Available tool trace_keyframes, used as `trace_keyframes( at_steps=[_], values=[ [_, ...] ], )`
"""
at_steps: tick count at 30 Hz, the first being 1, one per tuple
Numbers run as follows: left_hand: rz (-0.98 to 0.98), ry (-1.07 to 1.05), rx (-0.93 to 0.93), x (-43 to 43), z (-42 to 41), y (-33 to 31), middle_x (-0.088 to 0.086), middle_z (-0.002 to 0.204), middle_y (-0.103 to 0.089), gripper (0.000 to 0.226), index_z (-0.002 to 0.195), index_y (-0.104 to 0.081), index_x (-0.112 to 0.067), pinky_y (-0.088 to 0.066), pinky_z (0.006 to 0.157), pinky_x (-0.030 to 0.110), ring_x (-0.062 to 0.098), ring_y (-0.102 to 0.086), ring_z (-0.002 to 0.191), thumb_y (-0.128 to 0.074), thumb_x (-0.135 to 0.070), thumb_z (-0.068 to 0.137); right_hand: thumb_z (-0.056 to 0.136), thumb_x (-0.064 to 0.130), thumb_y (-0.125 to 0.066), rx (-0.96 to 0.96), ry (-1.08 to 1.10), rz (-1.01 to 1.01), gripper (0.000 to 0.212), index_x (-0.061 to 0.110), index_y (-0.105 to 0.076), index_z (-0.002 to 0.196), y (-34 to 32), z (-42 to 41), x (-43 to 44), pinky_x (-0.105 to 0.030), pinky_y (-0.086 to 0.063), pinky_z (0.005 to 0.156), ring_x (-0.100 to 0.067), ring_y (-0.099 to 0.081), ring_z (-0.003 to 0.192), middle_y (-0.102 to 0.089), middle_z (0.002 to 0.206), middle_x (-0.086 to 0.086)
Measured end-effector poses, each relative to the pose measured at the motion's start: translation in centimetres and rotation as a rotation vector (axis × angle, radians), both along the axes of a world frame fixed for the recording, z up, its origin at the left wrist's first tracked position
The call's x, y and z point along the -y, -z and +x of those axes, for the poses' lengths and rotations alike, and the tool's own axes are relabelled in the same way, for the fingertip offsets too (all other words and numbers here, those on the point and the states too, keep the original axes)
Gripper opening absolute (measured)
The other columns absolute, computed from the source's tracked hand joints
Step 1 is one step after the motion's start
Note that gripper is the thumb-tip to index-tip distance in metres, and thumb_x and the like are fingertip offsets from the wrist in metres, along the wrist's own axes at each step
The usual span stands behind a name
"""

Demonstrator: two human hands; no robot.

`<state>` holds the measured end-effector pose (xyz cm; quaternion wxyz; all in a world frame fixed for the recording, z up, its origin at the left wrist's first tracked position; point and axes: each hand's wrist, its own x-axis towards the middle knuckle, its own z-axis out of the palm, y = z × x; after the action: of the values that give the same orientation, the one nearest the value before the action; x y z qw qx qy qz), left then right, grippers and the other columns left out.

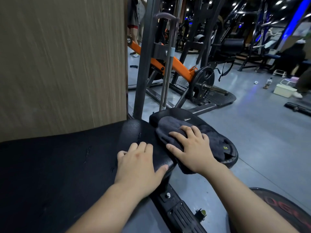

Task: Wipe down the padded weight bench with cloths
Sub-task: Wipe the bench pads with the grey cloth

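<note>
A wood-grain panel stands up and to the left of the grip. Beyond the grip, an orange-armed machine carries a black weight plate on its bar. Far to the right on the grey floor sit a white plastic bin and a small bottle just beside it. Dark gym frames fill the background.

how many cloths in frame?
1. A dark cloth lies on the bench's end pad, pressed flat under the right hand. The left hand rests bare on the nearer pad. Another cloth could be hidden out of view.
</note>
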<state>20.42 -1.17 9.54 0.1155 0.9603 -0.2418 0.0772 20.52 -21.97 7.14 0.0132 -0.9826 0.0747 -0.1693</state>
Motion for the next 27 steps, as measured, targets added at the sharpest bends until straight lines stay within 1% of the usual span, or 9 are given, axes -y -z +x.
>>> trace_keyframes(
  at_steps=[4,7,11,16,19,21,23,25,27],
  values=[
    [0.022,0.008,0.000,-0.1,0.0,-0.1,-0.013,0.123,-0.049,0.062,0.126,-0.045,-0.029,-0.034,0.091,0.038,0.014,-0.041,0.118,-0.036,-0.076,0.086,0.090,0.064,-0.034,0.102,0.051,-0.067,0.055,0.038,-0.060,0.131,1.3,-0.9,0.0,-0.049,-0.038,0.094,-0.034,-0.043,0.128,-0.055,0.136,-0.004],
    [0.029,0.015,0.000,-0.1,0.1,-0.1,-0.014,0.123,-0.049,0.063,0.127,-0.045,-0.030,-0.035,0.091,0.037,0.013,-0.041,0.117,-0.034,-0.077,0.086,0.090,0.057,-0.038,0.146,0.075,-0.115,0.052,0.033,-0.061,0.131,1.8,-1.2,0.3,-0.048,-0.040,0.088,-0.039,-0.048,0.123,-0.057,0.133,-0.009],
    [0.034,0.016,0.006,-0.2,0.2,-0.1,-0.015,0.122,-0.049,0.063,0.127,-0.045,-0.031,-0.036,0.092,0.037,0.013,-0.042,0.116,-0.033,-0.078,0.086,0.088,0.059,-0.043,0.183,0.092,-0.147,0.054,0.031,-0.062,0.130,2.2,-1.5,0.9,-0.048,-0.040,0.087,-0.040,-0.049,0.121,-0.057,0.132,-0.010],
    [0.045,0.019,0.011,-0.3,0.1,0.0,-0.015,0.126,-0.049,0.064,0.130,-0.044,-0.031,-0.035,0.093,0.036,0.012,-0.041,0.118,-0.032,-0.077,0.087,0.082,0.068,-0.047,0.185,0.098,-0.126,0.064,0.031,-0.061,0.133,2.8,-1.7,2.3,-0.050,-0.040,0.091,-0.041,-0.045,0.125,-0.052,0.137,-0.010],
    [0.053,0.022,0.015,-0.4,0.1,0.0,-0.015,0.126,-0.048,0.064,0.130,-0.044,-0.031,-0.035,0.093,0.036,0.013,-0.041,0.117,-0.031,-0.077,0.088,0.082,0.064,-0.051,0.257,0.029,-0.078,0.061,0.027,-0.064,0.130,3.2,-2.0,4.4,-0.050,-0.043,0.091,-0.041,-0.045,0.122,-0.054,0.134,-0.011],
    [0.052,0.023,0.015,-0.4,0.1,0.0,-0.015,0.126,-0.048,0.064,0.130,-0.044,-0.030,-0.035,0.093,0.036,0.013,-0.041,0.116,-0.030,-0.077,0.088,0.086,0.059,-0.047,0.270,0.020,-0.028,0.058,0.024,-0.065,0.129,3.2,-1.8,6.3,-0.052,-0.044,0.093,-0.042,-0.044,0.120,-0.053,0.134,-0.012],
    [0.051,0.025,0.017,-0.3,0.0,0.0,-0.015,0.125,-0.047,0.063,0.129,-0.043,-0.030,-0.034,0.093,0.036,0.013,-0.041,0.116,-0.030,-0.076,0.088,0.088,0.061,-0.039,0.223,0.078,0.059,0.062,0.025,-0.061,0.134,2.9,-1.2,8.3,-0.055,-0.042,0.099,-0.041,-0.040,0.123,-0.048,0.139,-0.013],
    [0.052,0.022,0.015,-0.2,-0.1,0.1,-0.015,0.125,-0.046,0.062,0.129,-0.042,-0.030,-0.034,0.094,0.036,0.013,-0.040,0.116,-0.031,-0.075,0.089,0.089,0.066,-0.032,0.138,0.165,0.190,0.067,0.029,-0.053,0.141,2.5,-0.2,9.8,-0.054,-0.036,0.106,-0.039,-0.033,0.129,-0.039,0.147,-0.014],
    [0.049,0.021,0.014,-0.2,-0.1,0.1,-0.015,0.124,-0.046,0.060,0.128,-0.042,-0.030,-0.033,0.094,0.036,0.013,-0.039,0.116,-0.031,-0.075,0.089,0.094,0.060,-0.040,0.054,0.216,0.342,0.060,0.031,-0.044,0.147,2.0,1.2,11.1,-0.050,-0.030,0.111,-0.039,-0.031,0.132,-0.034,0.149,-0.015]
  ],
)
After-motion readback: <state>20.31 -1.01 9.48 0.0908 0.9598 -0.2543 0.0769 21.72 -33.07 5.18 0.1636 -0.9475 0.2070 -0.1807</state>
